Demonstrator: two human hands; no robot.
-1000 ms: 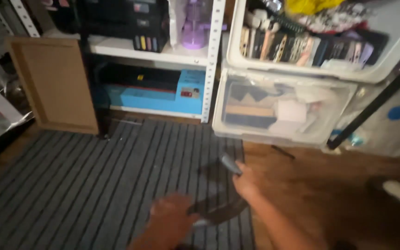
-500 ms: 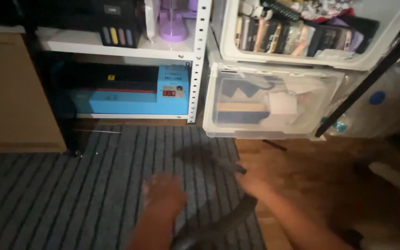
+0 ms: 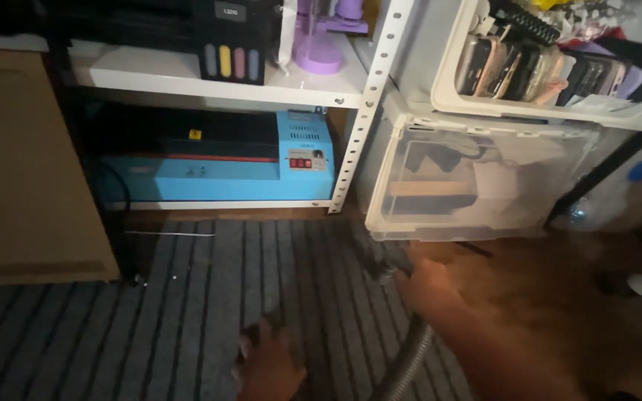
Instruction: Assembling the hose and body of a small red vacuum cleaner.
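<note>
A tall brown board (image 3: 27, 163) leans upright at the far left, well away from both hands, its lower edge meeting a grey rug with dark stripes (image 3: 113, 327). Above and beyond the fingers of the left hand (image 3: 270, 365), a white metal shelf (image 3: 209, 80) carries a black printer (image 3: 221, 37) with a row of four small upright colour windows, yellow among them, on its front. Under that shelf sits a long blue and black machine (image 3: 217, 160) with a small yellow square sticker on its dark top and a pale panel with a red display at its right end. The left hand lies low on the rug near the bottom edge, fingers slightly spread and pointing away from the person; it is blurred, and whether they press the rug cannot be told. A purple plastic item (image 3: 317, 44) stands on the shelf beside a white perforated upright (image 3: 369, 111). Just right of the left fingers, a grey ribbed hose (image 3: 406, 360) curves up from the bottom edge to the right hand (image 3: 429, 286), whose fingers are curled around its dark end (image 3: 388, 267) above the rug's right edge. Beyond those fingers stands a clear plastic storage bin (image 3: 484, 186) holding pale and dark packages, with a white bin (image 3: 559, 67) of upright flat packs stacked above it. To the right lie a brown wooden floor (image 3: 559, 297) and a round blue sticker (image 3: 639, 171).
</note>
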